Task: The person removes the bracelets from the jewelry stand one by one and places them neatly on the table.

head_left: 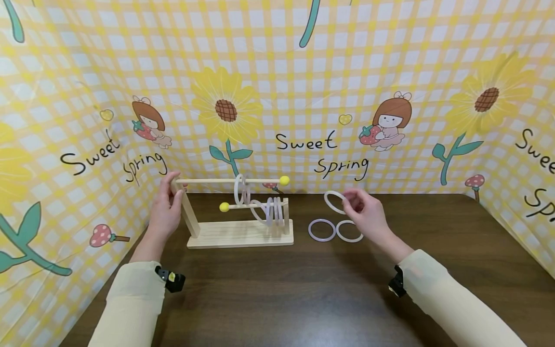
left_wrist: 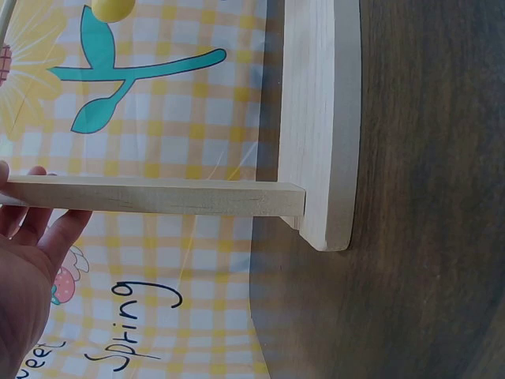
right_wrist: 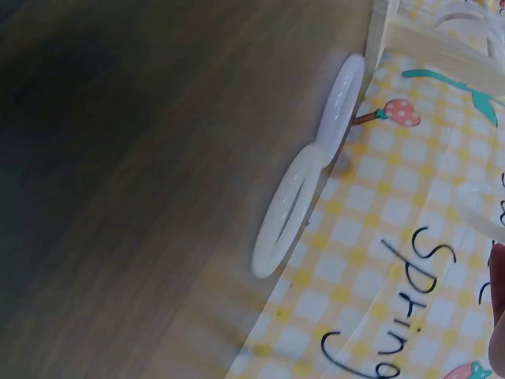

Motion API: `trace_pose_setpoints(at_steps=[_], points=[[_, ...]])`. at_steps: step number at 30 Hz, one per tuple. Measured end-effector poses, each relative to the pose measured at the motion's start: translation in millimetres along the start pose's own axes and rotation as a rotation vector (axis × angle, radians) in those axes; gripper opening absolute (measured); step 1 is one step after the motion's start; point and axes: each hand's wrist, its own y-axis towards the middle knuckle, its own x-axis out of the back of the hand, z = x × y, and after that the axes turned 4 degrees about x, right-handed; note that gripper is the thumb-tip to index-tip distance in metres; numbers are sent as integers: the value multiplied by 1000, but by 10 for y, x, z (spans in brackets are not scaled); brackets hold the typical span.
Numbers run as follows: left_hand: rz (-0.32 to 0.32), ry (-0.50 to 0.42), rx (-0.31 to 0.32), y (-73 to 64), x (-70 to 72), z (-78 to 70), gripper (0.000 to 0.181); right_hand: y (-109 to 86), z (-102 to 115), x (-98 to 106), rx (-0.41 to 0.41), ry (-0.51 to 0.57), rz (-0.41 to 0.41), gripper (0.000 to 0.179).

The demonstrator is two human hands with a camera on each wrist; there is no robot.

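A light wooden stand [head_left: 234,236] has two posts, each with a horizontal rod tipped by a yellow ball [head_left: 284,180]. My left hand [head_left: 166,207] grips the top of its taller left post [left_wrist: 173,196]. Pale rings [head_left: 237,190] hang about midway along the upper rod, and several more [head_left: 270,212] are on the lower rod near the short right post. Right of the stand, my right hand [head_left: 368,214] pinches a whitish ring [head_left: 334,193] above the table, tilted. Below it lie a lilac ring [head_left: 322,220] and a white ring [head_left: 347,240], side by side.
The dark wooden table [head_left: 277,294] extends in front of the stand and to the right. A yellow checked cloth [head_left: 286,96] with printed flowers and lettering rises behind the table and along both sides.
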Motion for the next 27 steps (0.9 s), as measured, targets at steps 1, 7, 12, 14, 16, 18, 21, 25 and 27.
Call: trace_pose_setpoints(at_steps=[1, 7, 12, 14, 16, 18, 21, 25, 27], points=[[1, 3, 1, -1, -1, -3, 45, -13, -16, 28, 1, -9, 3, 17], [7, -5, 7, -8, -5, -9, 45, -75, -138, 169, 11, -76, 22, 20], [12, -23, 7, -11, -1, 5, 45, -94, -219, 292, 18, -140, 60, 19], [13, -17, 8, -11, 1, 9, 45, -100, -246, 340, 17, -155, 82, 18], [13, -7, 11, -10, 3, 8, 45, -102, -279, 386, 21, -167, 105, 19], [15, -3, 13, -8, 3, 5, 45, -104, -319, 428, 32, -176, 130, 20], [15, -6, 13, -4, 1, 2, 45, -107, -383, 489, 39, -177, 166, 22], [13, -10, 10, -4, 1, 7, 45, -113, -461, 569, 15, -176, 205, 21], [14, -9, 7, -2, -1, 7, 45, -116, -487, 609, -6, -179, 226, 19]])
